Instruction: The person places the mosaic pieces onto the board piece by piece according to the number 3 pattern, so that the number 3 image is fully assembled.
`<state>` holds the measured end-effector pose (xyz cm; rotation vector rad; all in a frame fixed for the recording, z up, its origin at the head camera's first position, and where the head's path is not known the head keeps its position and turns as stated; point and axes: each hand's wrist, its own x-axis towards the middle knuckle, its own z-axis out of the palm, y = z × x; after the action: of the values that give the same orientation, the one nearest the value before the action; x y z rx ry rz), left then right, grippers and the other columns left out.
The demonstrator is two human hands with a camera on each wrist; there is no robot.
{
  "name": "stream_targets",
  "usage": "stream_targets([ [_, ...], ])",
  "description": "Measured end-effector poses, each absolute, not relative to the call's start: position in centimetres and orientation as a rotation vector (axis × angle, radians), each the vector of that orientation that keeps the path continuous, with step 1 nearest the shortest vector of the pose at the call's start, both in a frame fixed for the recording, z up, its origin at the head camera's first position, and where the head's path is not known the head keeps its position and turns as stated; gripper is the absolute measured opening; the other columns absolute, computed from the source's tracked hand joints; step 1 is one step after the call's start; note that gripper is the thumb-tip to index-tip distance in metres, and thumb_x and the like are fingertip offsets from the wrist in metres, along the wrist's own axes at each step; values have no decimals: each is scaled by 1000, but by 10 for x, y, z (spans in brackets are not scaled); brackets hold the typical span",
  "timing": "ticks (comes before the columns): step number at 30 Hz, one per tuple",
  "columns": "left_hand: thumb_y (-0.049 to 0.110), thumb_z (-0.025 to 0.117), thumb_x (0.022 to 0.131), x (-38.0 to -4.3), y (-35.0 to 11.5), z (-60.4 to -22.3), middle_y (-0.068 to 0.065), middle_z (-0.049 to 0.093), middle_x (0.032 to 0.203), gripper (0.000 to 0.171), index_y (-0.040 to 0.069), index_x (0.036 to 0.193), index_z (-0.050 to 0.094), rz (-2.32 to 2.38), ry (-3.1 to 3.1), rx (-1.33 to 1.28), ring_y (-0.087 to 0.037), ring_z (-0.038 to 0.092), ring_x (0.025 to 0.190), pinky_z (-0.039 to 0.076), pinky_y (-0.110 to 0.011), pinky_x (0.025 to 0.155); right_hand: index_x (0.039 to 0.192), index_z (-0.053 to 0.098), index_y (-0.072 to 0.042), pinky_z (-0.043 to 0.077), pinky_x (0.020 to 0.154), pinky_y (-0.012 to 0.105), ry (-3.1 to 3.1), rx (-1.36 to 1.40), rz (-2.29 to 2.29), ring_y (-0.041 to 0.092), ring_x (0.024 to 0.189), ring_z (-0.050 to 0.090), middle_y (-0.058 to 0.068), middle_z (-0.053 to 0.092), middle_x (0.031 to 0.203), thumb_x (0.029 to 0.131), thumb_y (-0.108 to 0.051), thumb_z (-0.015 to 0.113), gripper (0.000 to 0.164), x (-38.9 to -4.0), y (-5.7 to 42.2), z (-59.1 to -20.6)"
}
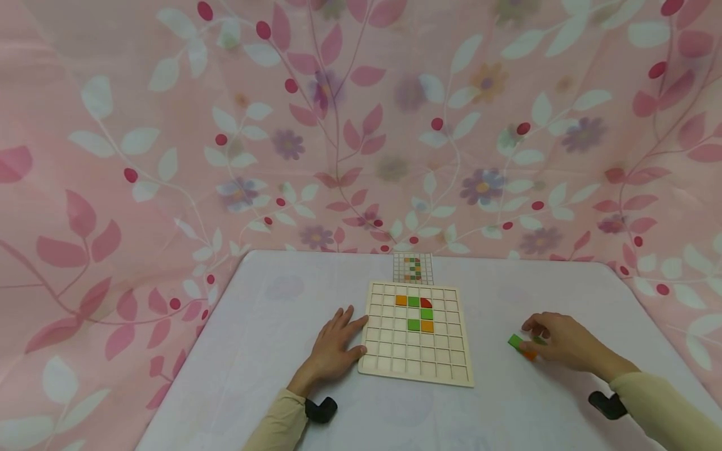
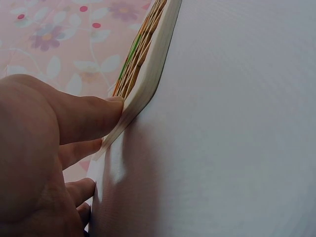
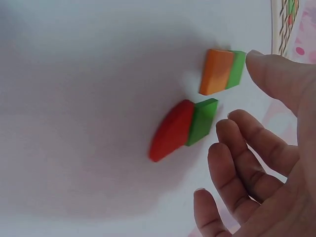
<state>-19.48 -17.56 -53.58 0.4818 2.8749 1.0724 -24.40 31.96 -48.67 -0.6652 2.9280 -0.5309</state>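
A square wooden grid board (image 1: 389, 360) lies on the table, with orange, green and red tiles in its upper cells, among them a red tile (image 1: 425, 303) with one rounded corner. My left hand (image 1: 333, 347) rests at the board's left edge; in the left wrist view its thumb (image 2: 94, 116) touches the rim. To the right of the board, my right hand (image 1: 566, 341) hovers around loose tiles with fingers loosely bent. The right wrist view shows an orange tile (image 3: 216, 72) beside a green tile (image 3: 236, 69) near the thumb, and a red rounded tile (image 3: 173, 131) against another green tile (image 3: 202, 122).
Behind the board lies a card (image 1: 398, 270) printed with a grid and coloured squares. A white cloth (image 1: 271, 326) covers the table. Pink floral fabric (image 1: 361, 125) hangs behind it and at the sides. Black wrist mounts (image 1: 321, 410) sit by both sleeves.
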Motion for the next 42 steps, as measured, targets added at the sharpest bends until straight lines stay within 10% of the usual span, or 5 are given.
stream_targets([
  [42, 21, 70, 99, -194, -175, -536, -29, 30, 170, 60, 6, 155, 54, 1106, 2880, 507, -52, 19, 160, 17, -74, 124, 105, 72, -6, 37, 55, 24, 3170, -470, -553, 7, 61, 44, -8, 55, 69, 92, -28, 82, 27, -214, 279, -525],
])
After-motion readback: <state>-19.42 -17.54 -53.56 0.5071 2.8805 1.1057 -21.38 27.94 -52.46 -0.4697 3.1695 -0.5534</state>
